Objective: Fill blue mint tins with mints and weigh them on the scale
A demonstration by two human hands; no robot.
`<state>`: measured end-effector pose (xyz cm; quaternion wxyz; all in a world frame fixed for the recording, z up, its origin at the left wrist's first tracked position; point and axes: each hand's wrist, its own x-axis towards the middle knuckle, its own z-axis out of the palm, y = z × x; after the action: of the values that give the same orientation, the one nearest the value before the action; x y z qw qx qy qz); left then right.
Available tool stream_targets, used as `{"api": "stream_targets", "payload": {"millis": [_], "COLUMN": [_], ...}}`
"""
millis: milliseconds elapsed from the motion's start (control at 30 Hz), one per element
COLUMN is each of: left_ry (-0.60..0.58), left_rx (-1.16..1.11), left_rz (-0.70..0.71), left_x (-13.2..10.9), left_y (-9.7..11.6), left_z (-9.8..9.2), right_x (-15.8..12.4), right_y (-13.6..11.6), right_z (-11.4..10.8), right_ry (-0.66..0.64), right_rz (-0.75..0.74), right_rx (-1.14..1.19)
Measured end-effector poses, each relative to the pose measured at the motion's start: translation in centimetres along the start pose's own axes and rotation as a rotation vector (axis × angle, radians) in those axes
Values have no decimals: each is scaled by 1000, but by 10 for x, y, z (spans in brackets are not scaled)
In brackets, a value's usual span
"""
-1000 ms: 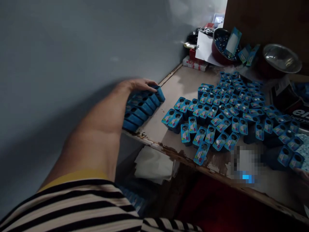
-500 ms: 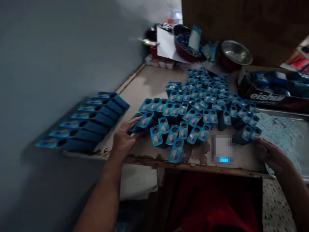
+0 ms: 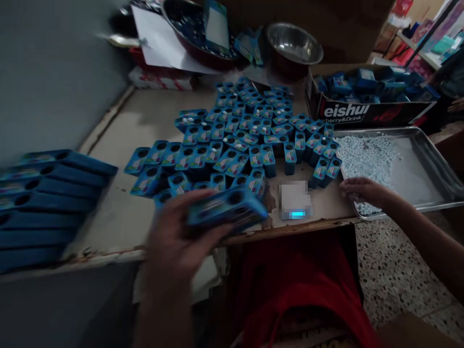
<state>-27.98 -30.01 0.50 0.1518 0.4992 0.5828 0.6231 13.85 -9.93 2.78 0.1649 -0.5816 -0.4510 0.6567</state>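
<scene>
My left hand [image 3: 177, 241] is raised in front of the table's near edge, fingers wrapped round two or three small blue boxes [image 3: 226, 210] held side by side; both are motion-blurred. Behind them stands a crowd of several upright blue boxes [image 3: 235, 140] with round holes in their tops. My right hand [image 3: 358, 190] rests with curled fingers at the near left corner of a metal tray [image 3: 427, 164] that holds small white pellets [image 3: 362, 154]. What the right fingers hold, if anything, is too small to make out.
A row of blue boxes [image 3: 47, 203] lies stacked against the grey wall on the left. A cardboard carton [image 3: 362, 113] of blue packs, a steel bowl [image 3: 293, 43] and a red bowl [image 3: 195, 34] stand at the back. Red cloth [image 3: 290, 290] lies below the worn table edge [image 3: 108, 253].
The view has swung right. My left hand left the stacked row by the wall, reached the loose boxes and lifted a few toward me. My right hand has come to the tray corner.
</scene>
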Motion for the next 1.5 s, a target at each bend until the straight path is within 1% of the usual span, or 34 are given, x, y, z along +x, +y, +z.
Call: {"api": "stream_targets", "payload": {"millis": [67,100,133,167,200,233,267,333,400,433,533,633,700,767,833,933,1033,1100,1133,1233,1300,1400,1500], "left_ry": [-181,-245,-315,-376,-424,-464,-498,-539,-547,-527,-388,-262,-190,-137,-119,-118,-67,-29,-29,-98,-147,-169,-189], "left_rx": [-72,-126,-171,-200,-214,-213,-205,-190,-204,-222,-258,-161,-66,-24,-24,31,43,-4,-42,-192,-242,-225,-211], "left_rz": [-37,-70,-96,-120,-133,-136,-134,-110,-71,-57,-69,-159,-181,-155,-89,-30,-82,-110,-121,-134,-140,-154,-172], "left_x": [2,3,4,3,3,2,0,-2,-4,-5,-10,-19,-25,-26,-24,-18,-14,-12,-11,-8,-7,-8,-8], "left_y": [-10,-17,-25,-33,-39,-45,-49,-54,-55,-55,-50,-33,-17,-2,5,3,0,3,5,7,5,1,0], "left_z": [70,100,124,141,152,157,157,149,136,130,115,100,89,80,72,64,62,63,65,71,74,76,76], "right_x": [4,5,4,3,0,-3,-7,-16,-23,-25,-23,-11,-1,6,9,9,6,3,1,-6,-9,-11,-9], "right_y": [-4,-5,-4,-1,2,4,7,5,-5,-13,-45,-72,-84,-90,-93,-94,-94,-94,-95,-98,-100,-100,-98], "right_z": [-21,-30,-37,-42,-44,-42,-39,-24,-5,6,38,66,80,89,92,90,84,82,81,83,86,88,90], "right_ry": [43,53,47,27,-6,-46,-87,-152,-216,-261,-435,-576,-595,-550,-487,-423,-403,-404,-409,-431,-426,-388,-356], "right_rz": [-76,-105,-117,-114,-102,-90,-88,-127,-189,-212,-238,-264,-287,-298,-295,-288,-299,-300,-294,-276,-277,-310,-382], "right_rx": [-65,-102,-144,-187,-227,-258,-278,-293,-304,-315,-375,-444,-459,-445,-421,-388,-349,-331,-323,-310,-356,-489,-627]}}
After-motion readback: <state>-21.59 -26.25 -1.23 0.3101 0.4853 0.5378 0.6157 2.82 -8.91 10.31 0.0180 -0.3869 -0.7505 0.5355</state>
